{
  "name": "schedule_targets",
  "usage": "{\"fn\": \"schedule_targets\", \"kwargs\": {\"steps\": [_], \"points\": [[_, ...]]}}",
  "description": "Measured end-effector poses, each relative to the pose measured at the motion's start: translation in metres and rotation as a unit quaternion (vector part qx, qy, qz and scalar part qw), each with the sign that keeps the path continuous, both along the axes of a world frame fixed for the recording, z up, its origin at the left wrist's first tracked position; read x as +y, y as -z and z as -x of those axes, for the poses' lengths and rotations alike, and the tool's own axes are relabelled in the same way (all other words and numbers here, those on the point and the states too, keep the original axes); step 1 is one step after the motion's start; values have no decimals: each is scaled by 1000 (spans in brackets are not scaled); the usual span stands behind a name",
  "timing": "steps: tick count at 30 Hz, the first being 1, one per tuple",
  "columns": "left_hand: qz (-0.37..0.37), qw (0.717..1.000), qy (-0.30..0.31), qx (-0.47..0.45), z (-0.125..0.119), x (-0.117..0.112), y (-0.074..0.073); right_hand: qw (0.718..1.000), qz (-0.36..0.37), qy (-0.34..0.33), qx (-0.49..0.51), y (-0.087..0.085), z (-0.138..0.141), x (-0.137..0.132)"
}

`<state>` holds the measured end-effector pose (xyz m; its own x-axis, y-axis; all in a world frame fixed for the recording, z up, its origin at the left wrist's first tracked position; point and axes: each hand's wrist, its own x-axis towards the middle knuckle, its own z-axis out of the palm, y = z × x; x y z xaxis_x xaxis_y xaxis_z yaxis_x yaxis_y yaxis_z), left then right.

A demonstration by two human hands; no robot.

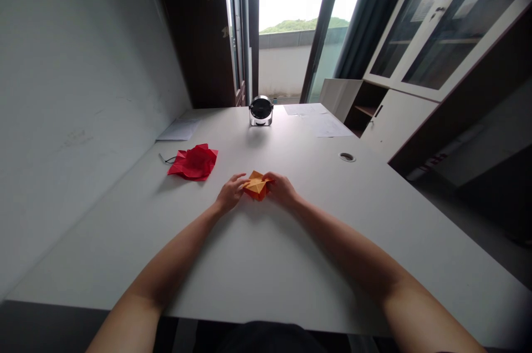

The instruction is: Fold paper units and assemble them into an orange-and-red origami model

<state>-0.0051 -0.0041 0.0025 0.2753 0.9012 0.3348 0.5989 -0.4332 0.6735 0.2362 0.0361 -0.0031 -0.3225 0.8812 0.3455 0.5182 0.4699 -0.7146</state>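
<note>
Round black device (261, 108) near the white table's (257, 264) far edge, flat papers (333, 126) either side

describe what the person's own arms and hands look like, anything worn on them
The left hand and right hand are ungloved; rings are too small to tell. The slim left forearm and right forearm are bare, with no sleeve, watch, bracelet or clear marking.
</note>
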Motion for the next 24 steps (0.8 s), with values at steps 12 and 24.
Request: {"fn": "schedule_targets", "kwargs": {"steps": [12,24], "points": [[-63,959,16,275,4,-2,-7,940,-180,-145,-250,-18,-1,-13],[-55,974,2,220,6,-5,-12,969,-110,-109,-194,-13,-7,-10]]}}
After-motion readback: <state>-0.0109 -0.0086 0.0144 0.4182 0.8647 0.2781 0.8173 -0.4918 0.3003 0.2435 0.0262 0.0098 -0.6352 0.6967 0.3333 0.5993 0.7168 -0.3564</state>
